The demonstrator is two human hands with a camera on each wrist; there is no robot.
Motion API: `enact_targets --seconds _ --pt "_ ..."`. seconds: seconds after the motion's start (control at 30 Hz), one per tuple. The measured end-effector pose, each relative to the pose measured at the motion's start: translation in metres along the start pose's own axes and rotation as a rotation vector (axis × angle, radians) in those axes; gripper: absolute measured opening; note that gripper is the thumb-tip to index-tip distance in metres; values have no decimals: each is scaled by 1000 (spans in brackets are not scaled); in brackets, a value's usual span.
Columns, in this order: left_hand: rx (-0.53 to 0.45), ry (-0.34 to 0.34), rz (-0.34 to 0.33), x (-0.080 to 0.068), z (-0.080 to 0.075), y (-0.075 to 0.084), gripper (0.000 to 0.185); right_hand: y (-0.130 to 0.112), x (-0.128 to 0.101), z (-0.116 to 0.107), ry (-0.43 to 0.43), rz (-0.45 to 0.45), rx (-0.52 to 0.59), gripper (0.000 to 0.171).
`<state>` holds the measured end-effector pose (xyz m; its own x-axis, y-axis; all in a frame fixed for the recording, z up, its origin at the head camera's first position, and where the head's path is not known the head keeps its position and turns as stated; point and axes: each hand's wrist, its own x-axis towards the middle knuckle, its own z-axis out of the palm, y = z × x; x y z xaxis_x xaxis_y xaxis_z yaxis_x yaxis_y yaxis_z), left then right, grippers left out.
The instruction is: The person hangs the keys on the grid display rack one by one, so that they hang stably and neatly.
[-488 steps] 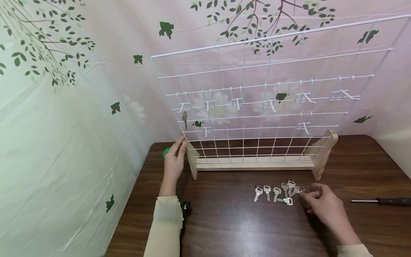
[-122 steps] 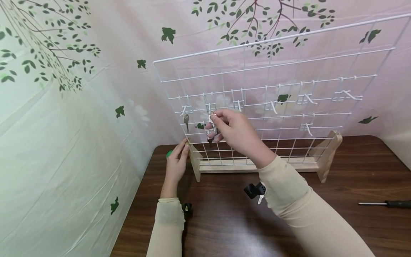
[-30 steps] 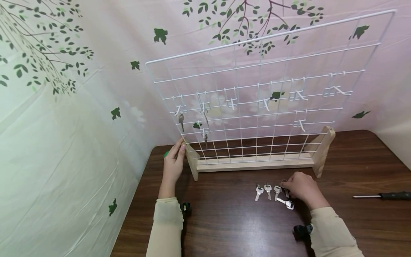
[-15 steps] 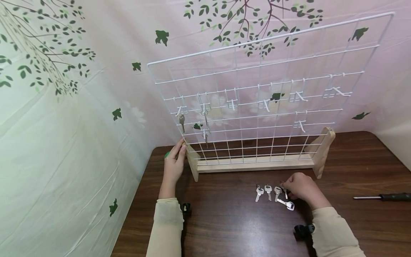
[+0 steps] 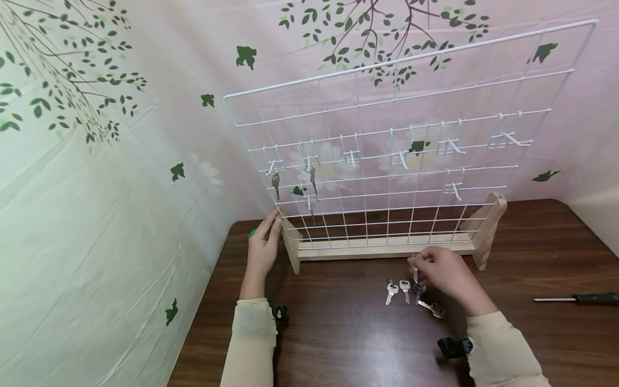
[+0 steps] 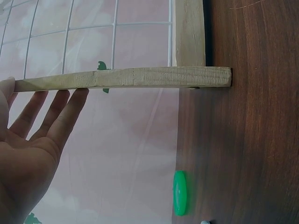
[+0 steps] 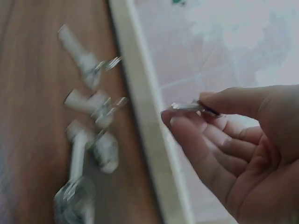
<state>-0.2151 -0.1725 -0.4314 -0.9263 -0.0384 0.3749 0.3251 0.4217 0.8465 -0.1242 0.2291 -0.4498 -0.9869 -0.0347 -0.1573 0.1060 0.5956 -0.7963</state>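
Wooden feet are propping a white wire grid rack (image 5: 387, 134) upright on the dark brown wooden surface (image 5: 338, 333), against a pink leaf-printed backdrop (image 5: 145, 70). Three silver keys (image 5: 309, 185) are hanging on its left hooks. In front of the rack, loose silver keys (image 5: 401, 290) are lying beside the right hand (image 5: 442, 274), whose fingers (image 7: 187, 128) are pinching a small silver key (image 7: 187, 106). The left hand (image 5: 263, 247) is resting straight fingers (image 6: 65, 109) against the rack's left foot; only the wrist view is showing a green disc (image 6: 180, 192) clearly behind it. A black-handled screwdriver (image 5: 575, 298) is lying far right of the rack.

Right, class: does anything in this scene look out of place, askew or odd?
Mostly orderly. One key on the table lies slantwise, unlike its upright neighbours, and a screwdriver sits alone at the right edge.
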Motion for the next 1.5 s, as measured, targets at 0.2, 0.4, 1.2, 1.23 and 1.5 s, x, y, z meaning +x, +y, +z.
enact_targets --seconds 0.2,0.4,1.2,1.23,1.5 --pt "7 -4 38 4 -1 -20 40 -46 -8 -5 27 -64 143 31" --pt "19 -2 27 5 0 -21 41 -86 -17 -15 82 -141 121 35" --pt "7 4 7 -5 -1 14 41 -188 -28 -35 140 -426 197 22" --pt "6 5 4 -5 -1 14 40 -190 -26 -36 139 -431 199 22" --pt "6 4 -1 -5 -1 15 41 -202 -11 -41 116 -414 232 26"
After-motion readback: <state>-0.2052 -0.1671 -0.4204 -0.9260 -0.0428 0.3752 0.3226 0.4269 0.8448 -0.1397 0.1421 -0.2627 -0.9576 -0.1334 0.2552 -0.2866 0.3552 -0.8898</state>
